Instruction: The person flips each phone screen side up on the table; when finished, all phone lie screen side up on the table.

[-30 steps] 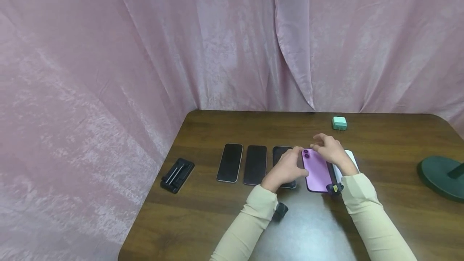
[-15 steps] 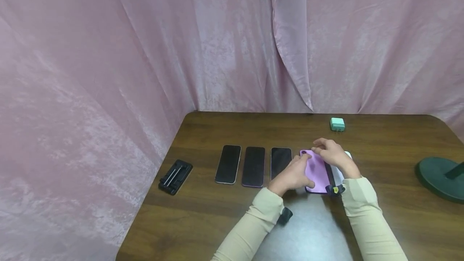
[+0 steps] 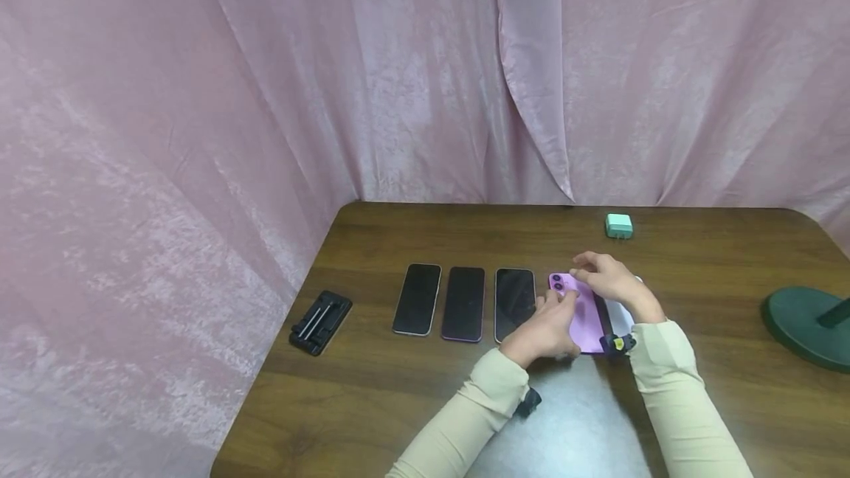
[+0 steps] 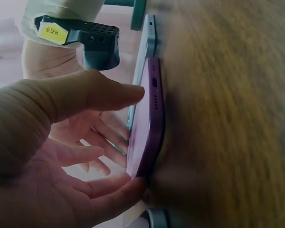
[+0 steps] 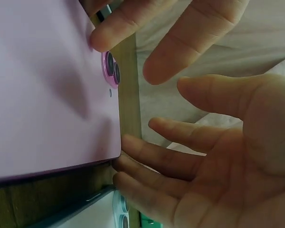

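A purple phone (image 3: 586, 327) lies back up on the wooden table, its two camera lenses at the far left corner. Over its left side reaches my left hand (image 3: 546, 329), thumb by the bottom edge and fingers spread along it. In the left wrist view, the thumb tip overlaps the purple back (image 4: 141, 114) and lower fingertips meet the side edge. My right hand (image 3: 607, 279) hovers at the phone's top edge with loosely bent fingers; in the right wrist view, fingertips (image 5: 128, 142) sit right at its corner. A white phone (image 3: 620, 319) lies just right, partly hidden by the right wrist.
To the left, three dark-screened phones lie in a row: one (image 3: 417, 299), another (image 3: 463, 304) and a third (image 3: 514, 301). A black folded stand (image 3: 321, 323) is farther left. A mint charger (image 3: 619, 226) sits behind; a round green base (image 3: 797, 324) stands at right.
My left hand has slid right and a little toward me over the purple phone, uncovering the third dark phone and the camera lenses. My right hand has dropped slightly, staying by the top edge.
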Action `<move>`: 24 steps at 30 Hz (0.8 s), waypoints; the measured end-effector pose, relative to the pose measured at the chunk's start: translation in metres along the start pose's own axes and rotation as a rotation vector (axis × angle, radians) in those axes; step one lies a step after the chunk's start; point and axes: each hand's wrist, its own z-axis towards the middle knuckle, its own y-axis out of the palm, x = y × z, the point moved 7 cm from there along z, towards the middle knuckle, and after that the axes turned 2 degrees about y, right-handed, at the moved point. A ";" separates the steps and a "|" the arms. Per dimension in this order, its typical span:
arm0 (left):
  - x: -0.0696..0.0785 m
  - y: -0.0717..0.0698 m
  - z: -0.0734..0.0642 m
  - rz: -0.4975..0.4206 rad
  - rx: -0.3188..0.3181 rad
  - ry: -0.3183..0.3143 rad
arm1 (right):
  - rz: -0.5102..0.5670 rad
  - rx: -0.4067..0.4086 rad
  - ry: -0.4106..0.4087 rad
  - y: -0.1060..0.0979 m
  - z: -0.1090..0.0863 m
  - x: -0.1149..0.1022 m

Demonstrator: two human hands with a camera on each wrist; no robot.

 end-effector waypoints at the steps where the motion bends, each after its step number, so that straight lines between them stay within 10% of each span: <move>1: 0.000 0.000 0.000 0.005 0.000 0.001 | -0.002 -0.001 -0.006 0.000 0.000 0.000; 24: 0.006 0.000 -0.002 0.047 0.059 -0.001 | 0.049 0.024 0.007 0.002 0.010 0.012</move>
